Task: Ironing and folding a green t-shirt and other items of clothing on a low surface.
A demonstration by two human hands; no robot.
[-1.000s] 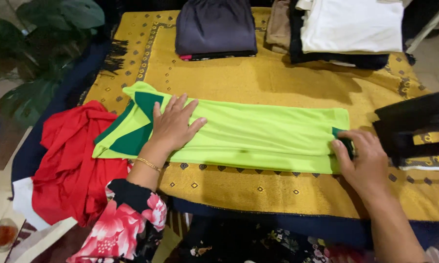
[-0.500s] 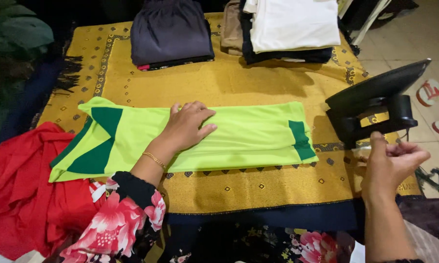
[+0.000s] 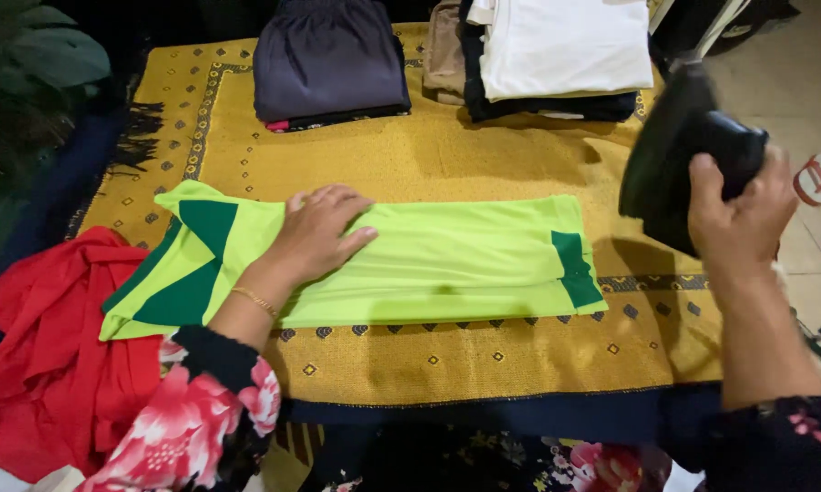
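Observation:
A folded lime-green garment (image 3: 447, 255) with dark green panels lies lengthwise on a yellow patterned cloth (image 3: 428, 164). My left hand (image 3: 317, 232) rests flat on its left half, fingers spread, a thin bracelet on the wrist. My right hand (image 3: 738, 214) grips the handle of a black clothes iron (image 3: 679, 155), held tilted in the air just past the garment's right end.
A crumpled red garment (image 3: 55, 346) hangs at the left edge. At the back lie a folded dark grey stack (image 3: 328, 59) and a white-topped stack (image 3: 565, 50). Plant leaves (image 3: 37, 64) sit at far left; tiled floor with sandals (image 3: 815, 178) at right.
My right hand left the garment's right end, took hold of the black iron and lifted it off the cloth. My left hand stayed flat on the green garment.

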